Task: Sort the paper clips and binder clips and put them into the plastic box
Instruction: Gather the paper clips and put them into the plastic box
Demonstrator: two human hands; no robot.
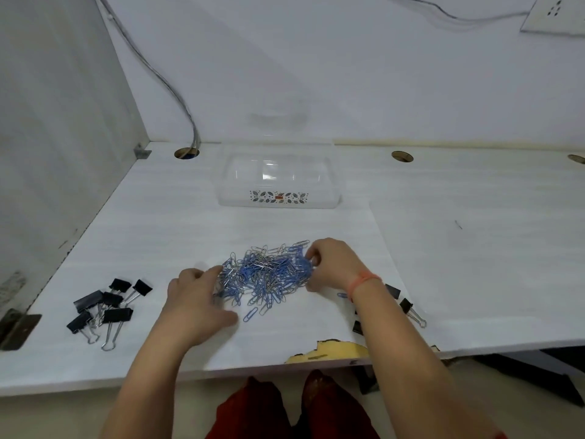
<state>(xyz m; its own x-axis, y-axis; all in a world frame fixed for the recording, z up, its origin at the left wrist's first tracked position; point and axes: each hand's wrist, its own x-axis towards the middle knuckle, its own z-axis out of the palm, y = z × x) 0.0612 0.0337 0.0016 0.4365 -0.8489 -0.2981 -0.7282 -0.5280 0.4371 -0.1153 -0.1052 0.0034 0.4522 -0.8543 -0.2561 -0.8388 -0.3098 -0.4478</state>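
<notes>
A heap of blue and silver paper clips (266, 274) lies in the middle of the white desk. My left hand (196, 299) rests against the heap's left side with fingers spread and curved. On the heap's right edge, my right hand (335, 264) pinches some clips between its fingers. Several black binder clips (104, 308) sit grouped at the left. A few more binder clips (408, 307) lie at the right, partly hidden behind my right forearm. The clear plastic box (278, 201) with a leaf pattern stands at the back, apart from both hands.
A side panel walls the desk (474, 248) on the left, with a metal hinge (19, 324) at its base. Cable holes (402, 156) dot the back edge and a cable (177, 96) drops into the left one. The front edge is chipped (332, 350).
</notes>
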